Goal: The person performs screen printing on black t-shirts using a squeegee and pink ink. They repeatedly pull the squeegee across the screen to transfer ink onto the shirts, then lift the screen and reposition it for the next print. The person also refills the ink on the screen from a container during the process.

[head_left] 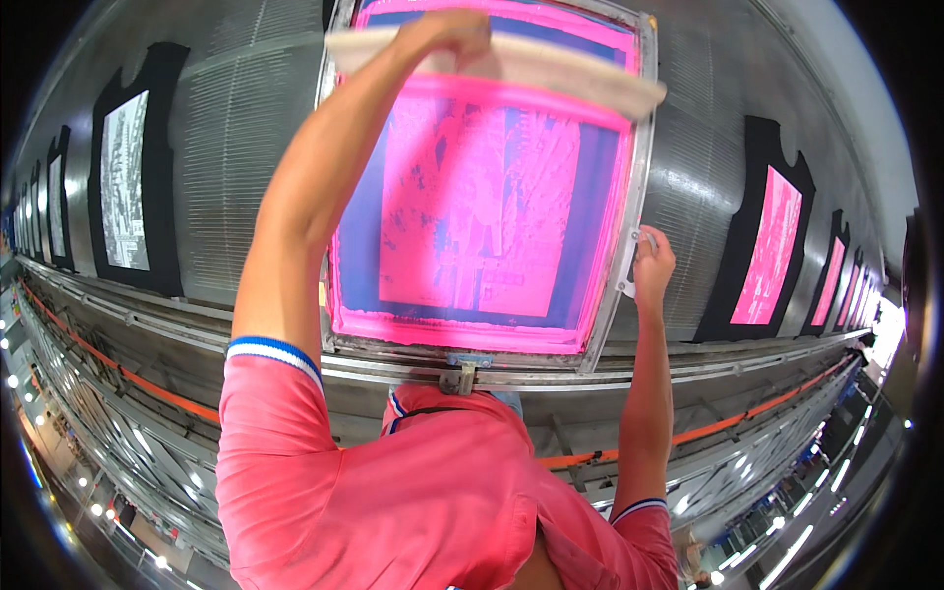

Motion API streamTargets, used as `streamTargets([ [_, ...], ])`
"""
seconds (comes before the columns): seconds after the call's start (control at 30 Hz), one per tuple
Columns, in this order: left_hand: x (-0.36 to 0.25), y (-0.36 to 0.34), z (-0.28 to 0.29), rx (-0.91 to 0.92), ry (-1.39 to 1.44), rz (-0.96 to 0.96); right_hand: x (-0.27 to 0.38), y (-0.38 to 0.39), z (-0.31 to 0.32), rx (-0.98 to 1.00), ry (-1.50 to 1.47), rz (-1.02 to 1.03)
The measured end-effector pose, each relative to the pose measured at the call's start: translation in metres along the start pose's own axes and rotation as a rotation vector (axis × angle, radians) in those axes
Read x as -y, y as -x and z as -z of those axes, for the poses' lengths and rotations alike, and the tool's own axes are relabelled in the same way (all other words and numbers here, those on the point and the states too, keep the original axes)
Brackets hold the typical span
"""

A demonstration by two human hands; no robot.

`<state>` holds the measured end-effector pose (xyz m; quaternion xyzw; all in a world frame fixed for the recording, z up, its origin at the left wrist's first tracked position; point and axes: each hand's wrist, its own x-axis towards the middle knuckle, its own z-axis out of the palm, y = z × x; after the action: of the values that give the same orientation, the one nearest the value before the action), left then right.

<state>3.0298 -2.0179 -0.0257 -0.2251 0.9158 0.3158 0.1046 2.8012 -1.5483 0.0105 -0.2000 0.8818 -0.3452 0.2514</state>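
Note:
Pink ink coats a screen-printing screen (472, 197), with a large pictorial design in its middle and blue mesh along the sides. At its far end my left hand (454, 35) is wrapped around a long, pale squeegee (570, 71), slightly smeared by motion. The squeegee lies across the width of the screen, tilted, its right end over the frame's edge. My right hand (653, 264) is closed on the right side of the metal screen frame (629, 211), by a small fitting. What lies under the screen is hidden.
Black shirt pieces lie flat on the long metal table: grey-printed ones (126, 182) to the left, pink-printed ones (767, 246) to the right. A metal rail (393, 370) with a clamp (460, 380) runs along the near edge, an orange strip (580, 459) below it.

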Motion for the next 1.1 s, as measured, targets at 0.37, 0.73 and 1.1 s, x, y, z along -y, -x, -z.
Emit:
streamTargets([
  [0.37,-0.034,-0.025,0.042,-0.587,-0.312,0.238,0.02,0.014,0.008,0.044,-0.141,-0.079],
  [0.73,-0.149,0.153,-0.105,-0.734,-0.149,0.077,0.01,-0.002,0.012,0.005,0.024,0.057],
  [1.1,-0.289,0.376,-0.301,-0.606,-0.2,0.156,0.023,0.004,0.003,-0.109,0.085,0.229],
])
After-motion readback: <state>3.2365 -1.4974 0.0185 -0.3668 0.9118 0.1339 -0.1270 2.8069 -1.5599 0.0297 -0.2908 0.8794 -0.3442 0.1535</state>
